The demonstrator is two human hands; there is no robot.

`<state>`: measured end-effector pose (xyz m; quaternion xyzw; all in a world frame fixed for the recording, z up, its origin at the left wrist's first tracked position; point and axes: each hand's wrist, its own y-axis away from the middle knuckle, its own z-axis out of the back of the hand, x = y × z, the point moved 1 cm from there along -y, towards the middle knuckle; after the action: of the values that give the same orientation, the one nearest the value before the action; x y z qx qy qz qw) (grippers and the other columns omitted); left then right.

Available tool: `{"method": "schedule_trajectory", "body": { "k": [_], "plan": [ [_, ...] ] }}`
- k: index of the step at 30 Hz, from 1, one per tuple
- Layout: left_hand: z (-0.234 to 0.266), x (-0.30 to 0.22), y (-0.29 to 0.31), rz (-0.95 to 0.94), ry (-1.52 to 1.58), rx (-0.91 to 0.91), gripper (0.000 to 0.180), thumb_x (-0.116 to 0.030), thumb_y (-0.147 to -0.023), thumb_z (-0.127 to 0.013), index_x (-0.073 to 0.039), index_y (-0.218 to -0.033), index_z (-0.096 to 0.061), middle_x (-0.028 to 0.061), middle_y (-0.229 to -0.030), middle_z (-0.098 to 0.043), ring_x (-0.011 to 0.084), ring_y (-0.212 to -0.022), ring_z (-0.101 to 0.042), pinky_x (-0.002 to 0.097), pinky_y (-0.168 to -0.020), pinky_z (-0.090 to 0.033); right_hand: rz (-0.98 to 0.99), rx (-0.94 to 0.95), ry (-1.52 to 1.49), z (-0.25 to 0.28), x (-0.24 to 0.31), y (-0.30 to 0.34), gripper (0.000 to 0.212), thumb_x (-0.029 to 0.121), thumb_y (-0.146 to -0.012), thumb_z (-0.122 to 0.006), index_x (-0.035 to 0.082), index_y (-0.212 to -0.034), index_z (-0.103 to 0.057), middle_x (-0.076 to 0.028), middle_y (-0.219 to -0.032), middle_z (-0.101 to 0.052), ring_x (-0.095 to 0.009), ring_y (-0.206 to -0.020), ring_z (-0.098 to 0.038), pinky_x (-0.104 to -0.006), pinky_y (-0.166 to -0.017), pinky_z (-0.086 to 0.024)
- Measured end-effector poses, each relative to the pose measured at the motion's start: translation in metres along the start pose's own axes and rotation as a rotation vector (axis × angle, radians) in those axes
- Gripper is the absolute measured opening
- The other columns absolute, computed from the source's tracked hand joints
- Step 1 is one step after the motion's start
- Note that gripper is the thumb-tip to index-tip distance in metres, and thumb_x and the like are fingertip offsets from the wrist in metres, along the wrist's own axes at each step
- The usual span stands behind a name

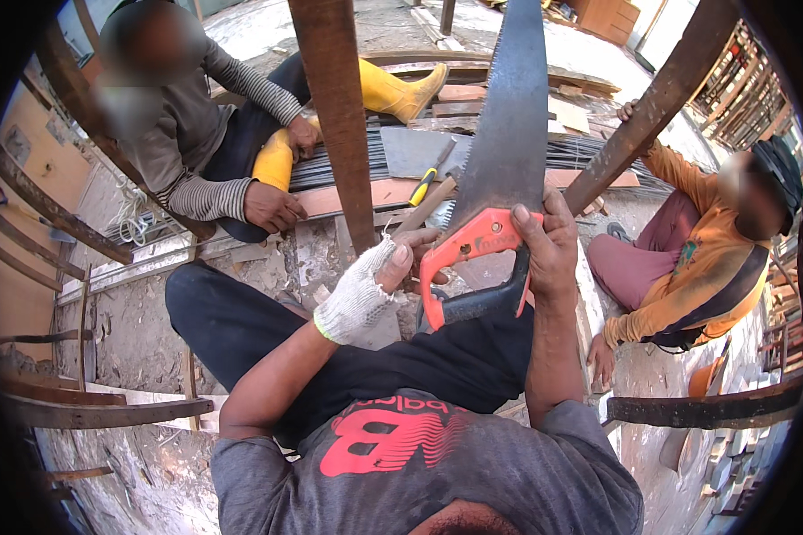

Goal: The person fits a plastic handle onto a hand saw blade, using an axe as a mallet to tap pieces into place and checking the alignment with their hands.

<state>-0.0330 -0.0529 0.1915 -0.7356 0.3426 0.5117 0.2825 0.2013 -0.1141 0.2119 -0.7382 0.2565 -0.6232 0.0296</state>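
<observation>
A hand saw point(500, 134) stands almost upright in front of me, its dark blade pointing away and its orange-and-black handle point(473, 250) toward me. My right hand point(549, 236) grips the handle's right side, thumb in front and fingers behind. My left hand point(375, 276), in a white knitted glove with bare fingertips, is at the handle's left edge. Its thumb and fingers are apart, and some fingertips pass behind the handle; whether they touch it is hard to see. Beyond the handle lie a yellow-and-black-handled tool point(433, 174) and a wooden stick point(428, 205).
A person in yellow boots point(410, 94) sits at the far left; another in an orange shirt point(700, 241) squats at right. Upright wooden posts point(335, 116) and a slanted beam point(642, 107) stand close to the saw. Thin dark rods point(330, 169) and planks point(366, 198) lie ahead.
</observation>
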Motion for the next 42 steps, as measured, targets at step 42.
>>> {"method": "schedule_trajectory", "body": {
  "k": [42],
  "plan": [
    [0.073, 0.061, 0.014, 0.247, -0.583, -0.447, 0.046, -0.046, -0.101, -0.058, -0.001, -0.093, -0.064, 0.0030, -0.074, -0.061, 0.0093, -0.061, -0.056, 0.0274, -0.054, -0.046, -0.367, 0.185, -0.115, -0.035, -0.155, 0.004, 0.032, 0.023, -0.095, -0.071, -0.002, -0.114, -0.065, -0.008, -0.106, -0.070, -0.017, -0.097, -0.065, -0.0320, -0.087, -0.051]
  ]
}}
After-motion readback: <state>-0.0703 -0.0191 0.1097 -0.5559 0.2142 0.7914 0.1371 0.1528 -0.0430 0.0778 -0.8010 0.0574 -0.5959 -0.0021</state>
